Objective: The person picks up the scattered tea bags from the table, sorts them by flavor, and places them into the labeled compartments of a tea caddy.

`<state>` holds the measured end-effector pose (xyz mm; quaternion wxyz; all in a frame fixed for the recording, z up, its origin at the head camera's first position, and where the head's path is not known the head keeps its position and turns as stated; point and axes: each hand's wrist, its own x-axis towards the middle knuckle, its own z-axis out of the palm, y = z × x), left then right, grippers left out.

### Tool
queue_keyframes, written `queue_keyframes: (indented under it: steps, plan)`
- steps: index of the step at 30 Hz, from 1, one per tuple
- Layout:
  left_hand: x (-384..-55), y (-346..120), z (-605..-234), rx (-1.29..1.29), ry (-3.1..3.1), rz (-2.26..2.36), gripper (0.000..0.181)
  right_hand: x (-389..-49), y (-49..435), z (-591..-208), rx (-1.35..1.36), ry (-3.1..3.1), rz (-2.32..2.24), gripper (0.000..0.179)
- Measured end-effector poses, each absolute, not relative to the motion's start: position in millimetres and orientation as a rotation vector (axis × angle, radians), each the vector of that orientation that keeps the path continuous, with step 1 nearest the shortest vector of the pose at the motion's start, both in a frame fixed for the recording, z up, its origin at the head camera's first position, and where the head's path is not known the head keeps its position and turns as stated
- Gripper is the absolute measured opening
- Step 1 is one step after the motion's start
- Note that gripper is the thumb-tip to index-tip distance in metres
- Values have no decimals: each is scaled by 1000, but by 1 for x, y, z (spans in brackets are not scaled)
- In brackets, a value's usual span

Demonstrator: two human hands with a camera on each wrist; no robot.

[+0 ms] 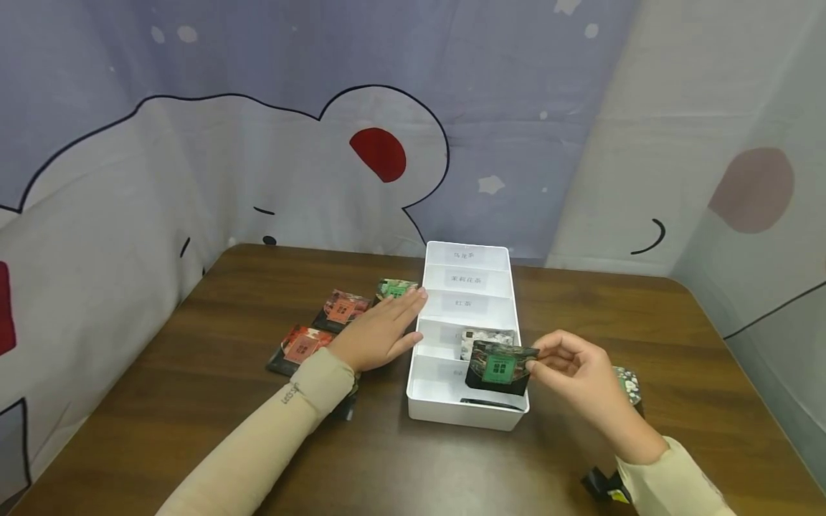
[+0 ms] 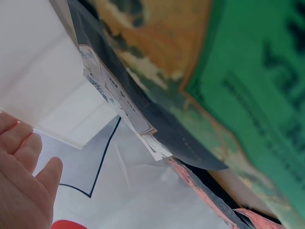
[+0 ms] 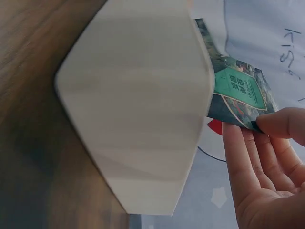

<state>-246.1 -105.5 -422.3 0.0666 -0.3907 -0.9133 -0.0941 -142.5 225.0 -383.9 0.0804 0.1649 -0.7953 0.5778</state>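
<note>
In the head view, my right hand (image 1: 581,369) pinches a tea sachet (image 1: 500,369), black with a green label, by its right edge. The sachet is held over the front compartment of a long white divided box (image 1: 461,412). Thumb and fingers grip its corner in the right wrist view. My left hand (image 1: 377,333) is at the box's left side, fingers straight, fingertips right at the rim. A pale patterned sachet (image 1: 474,344) stands in the second compartment from the front. In the front compartment, the dark edge of another sachet (image 1: 492,404) shows.
Left of the box lie sachets with red labels (image 1: 303,347) and a green one (image 1: 396,288), partly hidden by my left arm. Beside my right hand is a flower-patterned packet (image 1: 627,383). A black and yellow item (image 1: 603,484) lies near the right sleeve. Printed labels mark the compartments.
</note>
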Motion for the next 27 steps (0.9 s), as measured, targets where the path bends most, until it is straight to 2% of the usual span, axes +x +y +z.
queue_keyframes:
  steps: [7,15,18,25,27]
  plan:
    - [-247,-106,-425,-1181,-2734,-286,68,-133,227,-394,579,-2454,1522,19]
    - [-249,-106,-427,-1171,-2751,-283,69,-130,228,-406,965,-2275,1202,41]
    - [-249,-106,-427,-1164,-2756,-281,69,-132,230,-407,1072,-2251,1079,39]
    - [-248,-106,-424,-1171,-2761,-290,68,-132,232,-407,1240,-2232,961,11]
    - [-248,-106,-424,-1175,-2755,-292,68,-133,232,-408,1278,-2205,956,9]
